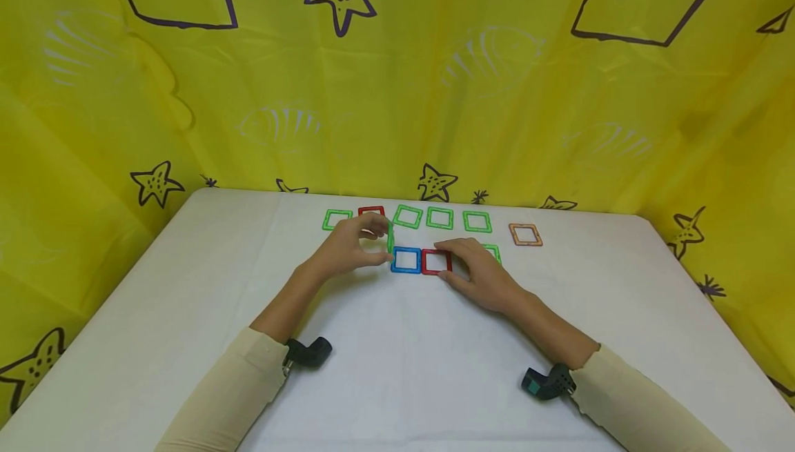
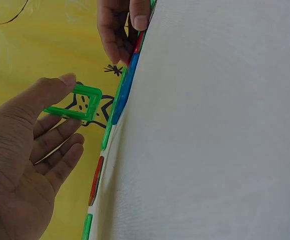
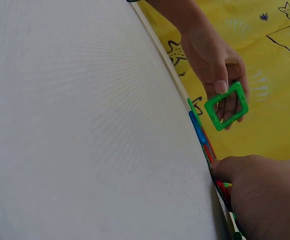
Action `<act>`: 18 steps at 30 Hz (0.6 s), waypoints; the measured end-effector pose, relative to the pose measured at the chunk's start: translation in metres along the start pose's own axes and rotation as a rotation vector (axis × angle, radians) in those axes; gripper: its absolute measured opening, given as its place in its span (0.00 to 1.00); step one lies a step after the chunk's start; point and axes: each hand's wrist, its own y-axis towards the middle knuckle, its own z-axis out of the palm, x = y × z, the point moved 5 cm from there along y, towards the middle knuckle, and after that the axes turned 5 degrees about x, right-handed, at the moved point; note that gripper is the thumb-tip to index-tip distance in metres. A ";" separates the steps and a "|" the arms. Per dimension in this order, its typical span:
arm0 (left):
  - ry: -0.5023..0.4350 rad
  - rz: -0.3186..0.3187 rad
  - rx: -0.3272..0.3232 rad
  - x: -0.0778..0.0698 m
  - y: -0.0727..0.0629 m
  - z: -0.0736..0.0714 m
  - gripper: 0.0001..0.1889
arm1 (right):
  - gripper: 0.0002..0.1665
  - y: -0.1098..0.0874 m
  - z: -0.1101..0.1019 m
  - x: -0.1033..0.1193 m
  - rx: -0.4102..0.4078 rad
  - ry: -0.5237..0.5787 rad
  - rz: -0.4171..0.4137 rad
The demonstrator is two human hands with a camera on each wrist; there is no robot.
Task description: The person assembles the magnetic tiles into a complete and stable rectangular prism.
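Observation:
My left hand (image 1: 344, 246) pinches a green square frame tile (image 2: 91, 104) between thumb and fingers. In the head view that tile stands on edge, by the left side of a blue square tile (image 1: 406, 272). The blue tile lies flat on the table, side by side with a red square tile (image 1: 424, 261). With thumb and fingers at its far and near edges, my right hand (image 1: 483, 274) holds the red tile on the table. The right wrist view shows the green tile (image 3: 211, 116) raised above the table surface; the right hand hides part of the red tile there.
Along the back of the white table (image 1: 385, 369) lie a green tile (image 1: 338, 211), another red tile (image 1: 371, 208) and several more green tiles (image 1: 439, 209). An orange tile (image 1: 526, 226) lies at the right. One green tile (image 1: 495, 250) is partly behind the right hand. A yellow curtain (image 1: 385, 79) hangs behind.

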 end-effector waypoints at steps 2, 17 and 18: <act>0.003 0.002 0.008 0.001 0.000 0.001 0.28 | 0.31 0.000 0.000 0.000 0.002 0.004 0.000; 0.000 -0.030 0.033 0.004 0.001 0.009 0.28 | 0.32 0.000 0.000 -0.001 0.002 0.007 0.006; -0.005 -0.033 0.035 0.004 0.001 0.010 0.28 | 0.31 0.000 0.000 0.000 0.001 0.004 0.002</act>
